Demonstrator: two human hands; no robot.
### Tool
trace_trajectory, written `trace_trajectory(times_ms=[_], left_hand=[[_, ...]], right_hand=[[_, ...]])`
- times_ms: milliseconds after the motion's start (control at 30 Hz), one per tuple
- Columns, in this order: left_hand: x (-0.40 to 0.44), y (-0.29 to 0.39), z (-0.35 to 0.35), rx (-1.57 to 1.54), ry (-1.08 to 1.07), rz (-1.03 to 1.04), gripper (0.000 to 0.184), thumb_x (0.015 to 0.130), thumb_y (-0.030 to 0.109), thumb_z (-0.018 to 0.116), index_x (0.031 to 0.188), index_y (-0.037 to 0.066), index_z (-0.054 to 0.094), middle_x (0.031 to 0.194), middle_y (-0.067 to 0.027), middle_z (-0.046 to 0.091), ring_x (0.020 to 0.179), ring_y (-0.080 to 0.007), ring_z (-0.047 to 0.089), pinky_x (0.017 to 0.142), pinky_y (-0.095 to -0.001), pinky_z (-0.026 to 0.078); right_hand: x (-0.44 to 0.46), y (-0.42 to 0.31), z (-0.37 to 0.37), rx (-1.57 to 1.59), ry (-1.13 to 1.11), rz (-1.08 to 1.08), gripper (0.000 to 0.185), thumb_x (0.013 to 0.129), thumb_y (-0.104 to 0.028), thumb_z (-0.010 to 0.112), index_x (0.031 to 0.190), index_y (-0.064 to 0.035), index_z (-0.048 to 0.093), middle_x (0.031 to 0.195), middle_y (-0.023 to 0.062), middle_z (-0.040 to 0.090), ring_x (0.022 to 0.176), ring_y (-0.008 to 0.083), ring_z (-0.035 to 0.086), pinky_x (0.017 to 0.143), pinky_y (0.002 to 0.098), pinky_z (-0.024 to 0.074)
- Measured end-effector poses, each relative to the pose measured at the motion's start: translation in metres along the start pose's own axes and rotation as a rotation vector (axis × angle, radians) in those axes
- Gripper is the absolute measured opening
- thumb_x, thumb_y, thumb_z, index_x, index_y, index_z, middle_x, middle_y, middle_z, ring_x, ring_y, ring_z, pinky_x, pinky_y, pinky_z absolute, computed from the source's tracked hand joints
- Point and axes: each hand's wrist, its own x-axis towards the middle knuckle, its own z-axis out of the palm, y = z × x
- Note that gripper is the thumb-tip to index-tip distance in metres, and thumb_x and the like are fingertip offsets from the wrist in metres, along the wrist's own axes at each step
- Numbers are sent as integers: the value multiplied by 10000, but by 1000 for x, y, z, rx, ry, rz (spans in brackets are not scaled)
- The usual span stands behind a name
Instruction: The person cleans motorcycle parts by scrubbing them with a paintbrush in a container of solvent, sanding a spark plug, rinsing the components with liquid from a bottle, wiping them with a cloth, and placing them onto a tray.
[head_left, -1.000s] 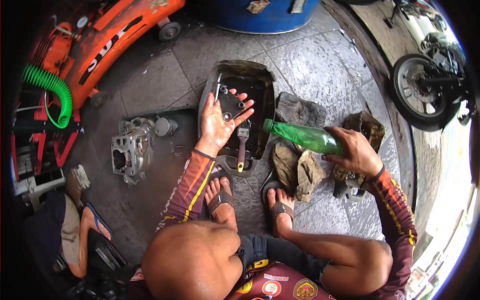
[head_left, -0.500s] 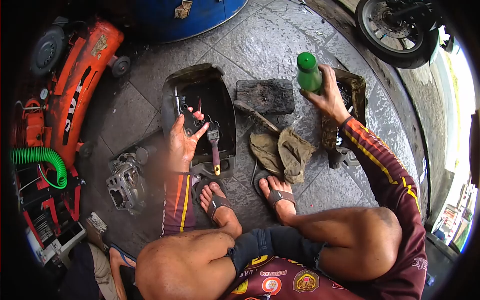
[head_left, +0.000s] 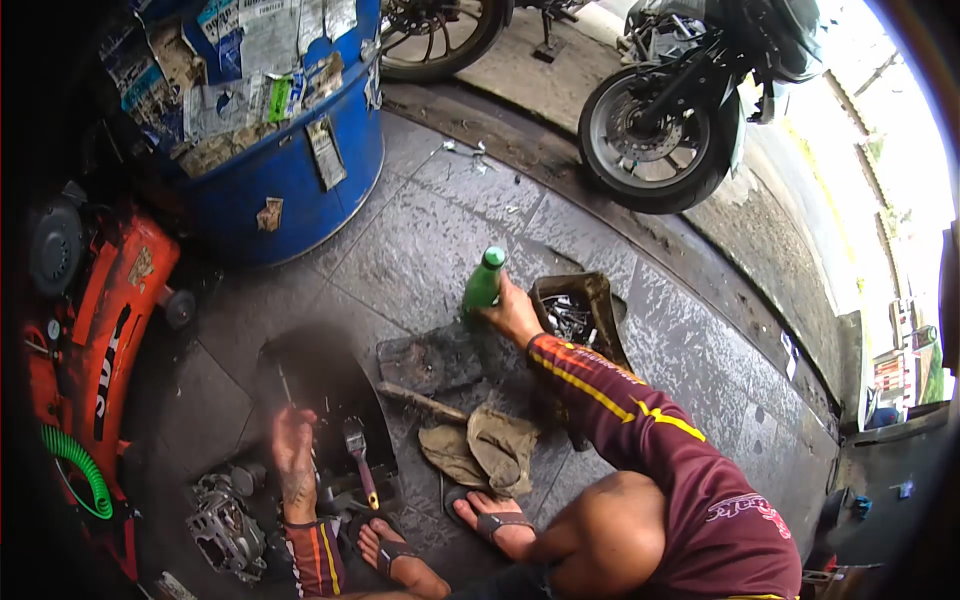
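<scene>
My right hand (head_left: 515, 314) is wrapped round a green bottle (head_left: 483, 282), held upright beside a dark block (head_left: 430, 358). My left hand (head_left: 293, 450) is over the left side of a dark tray (head_left: 375, 430); a smear in the picture blurs its fingers, and whatever lies in it cannot be made out. A brush (head_left: 361, 465) with a purple and yellow handle rests in the tray. Right of the tray lies a brown cloth (head_left: 500, 448), with a wooden stick (head_left: 422, 401) reaching up from it. A metal engine part (head_left: 228, 527) sits left of my left hand.
A blue drum (head_left: 290, 190) stands at the upper left, above an orange compressor (head_left: 110, 340). A box of small metal parts (head_left: 605, 322) is beyond my right forearm. A motorcycle wheel (head_left: 655, 140) stands at the top right. My feet are below the tray and cloth.
The view has swung up and to the right. The bottle has gone from lying nearly level by the tray to upright, farther from my left hand. The plate seen on my left palm is no longer discernible.
</scene>
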Motion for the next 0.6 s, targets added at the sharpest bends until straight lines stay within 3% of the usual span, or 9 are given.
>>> trace_trajectory(times_ms=[67, 133, 200, 267, 300, 333, 400, 467, 600], left_hand=[[12, -67, -28, 618, 58, -3, 405, 937, 241, 567, 1239, -11, 471, 1077, -85, 572, 1007, -164, 546, 931, -314, 419], [10, -48, -24, 504, 30, -13, 411, 936, 250, 566, 1235, -14, 469, 1074, -92, 573, 997, -163, 549, 911, -306, 427], [2, -37, -11, 381, -11, -59, 417, 935, 259, 566, 1231, -17, 467, 1071, -99, 573, 987, -162, 551, 890, -299, 436], [5, -32, -2, 444, 27, -40, 413, 932, 254, 568, 1240, 0, 462, 1058, -96, 579, 950, -164, 559, 851, -301, 449], [9, -57, -15, 661, 50, 41, 402, 936, 244, 562, 1246, 13, 453, 1015, -74, 570, 909, -153, 553, 826, -300, 450], [10, -61, -22, 643, 54, 64, 402, 936, 244, 562, 1246, 13, 453, 1015, -74, 570, 909, -153, 553, 826, -300, 450], [10, -55, -28, 298, -7, -206, 395, 936, 240, 562, 1241, 16, 451, 964, -49, 552, 887, -126, 540, 799, -288, 446], [6, -56, -26, 175, 45, -177, 393, 924, 236, 578, 1237, 29, 462, 912, -32, 551, 850, -96, 528, 797, -255, 425], [4, -72, -36, 33, 21, -118, 356, 944, 242, 550, 1229, 40, 483, 922, -43, 577, 858, -120, 548, 832, -278, 433]], right_hand=[[-1, -1, 3, 50, 35, 16, 779, 710, -226, 761, 1321, 50, 365, 1093, 288, 601, 1029, 431, 583, 856, 448, 492], [-1, -10, 1, 49, -11, 88, 785, 715, -228, 756, 1328, 50, 354, 1118, 291, 588, 1047, 426, 575, 871, 438, 489], [-7, 2, 7, 45, 20, 7, 778, 720, -201, 762, 1332, 35, 343, 1186, 281, 554, 1097, 424, 547, 897, 426, 479], [-11, 9, 10, 62, 5, 7, 772, 725, -176, 760, 1339, 11, 332, 1214, 278, 538, 1114, 428, 538, 911, 435, 475], [-16, 6, 11, 45, 28, 23, 742, 731, -178, 755, 1325, -10, 344, 1188, 275, 555, 1088, 424, 556, 903, 441, 481], [-21, 2, 8, 24, 58, 38, 713, 736, -181, 751, 1312, -31, 357, 1162, 272, 573, 1061, 420, 573, 894, 446, 487], [-26, 2, 3, -88, -27, 59, 691, 779, -199, 711, 1313, 17, 329, 1107, 291, 584, 1014, 447, 582, 862, 466, 493], [-36, 2, -2, -137, -78, 135, 611, 812, -235, 672, 1280, 9, 363, 1037, 293, 596, 983, 441, 589, 824, 481, 490], [-73, 8, -22, -142, -63, 102, 491, 837, -254, 637, 1213, -14, 433, 978, 278, 601, 939, 432, 596, 788, 490, 487]])
